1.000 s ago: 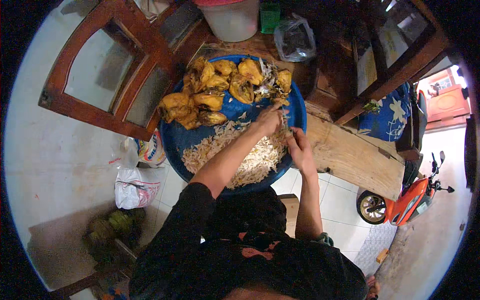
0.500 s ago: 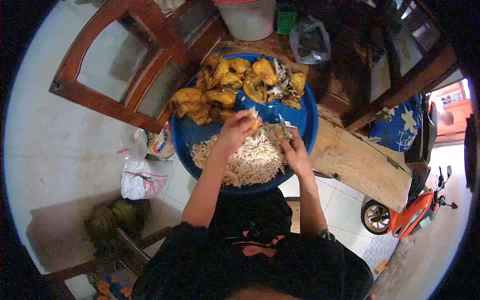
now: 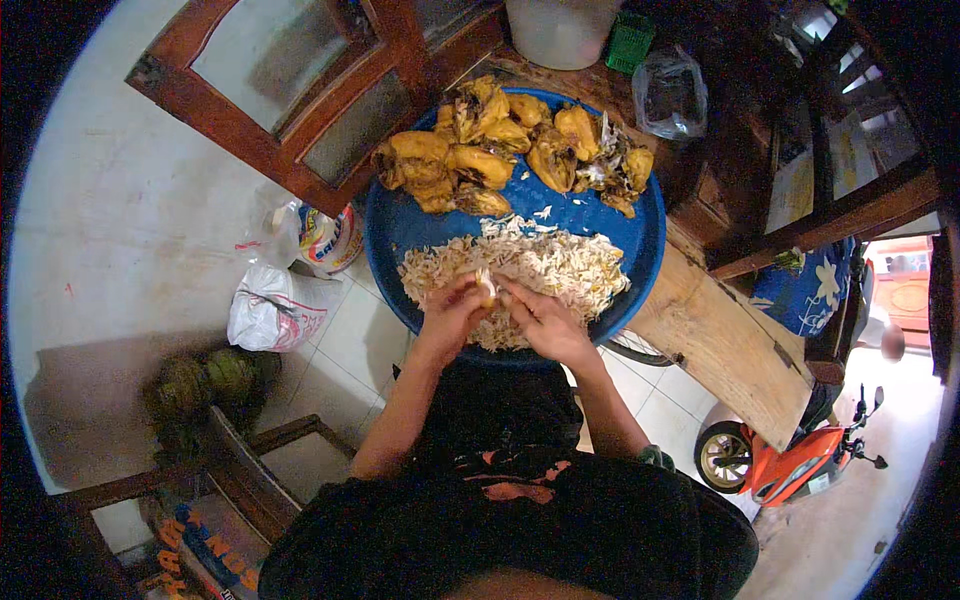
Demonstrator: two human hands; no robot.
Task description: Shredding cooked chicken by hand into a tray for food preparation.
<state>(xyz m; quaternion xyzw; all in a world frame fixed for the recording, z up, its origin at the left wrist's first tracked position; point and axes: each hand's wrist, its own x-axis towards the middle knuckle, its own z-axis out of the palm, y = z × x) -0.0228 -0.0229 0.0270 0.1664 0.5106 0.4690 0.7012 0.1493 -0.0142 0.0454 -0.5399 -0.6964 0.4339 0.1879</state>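
Note:
A wide blue tray (image 3: 392, 228) lies in front of me. Browned yellow chicken pieces (image 3: 415, 160) fill its far side, and a broad heap of pale shredded chicken (image 3: 575, 265) covers the near half. Over the heap's near edge, my left hand (image 3: 453, 316) is closed around a small pale piece of chicken (image 3: 486, 287). My right hand (image 3: 548, 322) meets it from the right, thumb and fingers pinched at the same piece. Part of the piece is hidden by the fingers.
A wooden board (image 3: 735, 335) extends right of the tray, with an orange motorbike (image 3: 800, 462) beyond. Behind the tray are a white bucket (image 3: 565, 35), a green basket (image 3: 629, 42) and a clear plastic bag (image 3: 670, 95). A white sack (image 3: 275, 310) sits on the floor at left.
Both hands have come nearer me and together at the chicken piece. The thin greyish item at my right fingers no longer shows. The view has shifted, moving the tray rightward in it.

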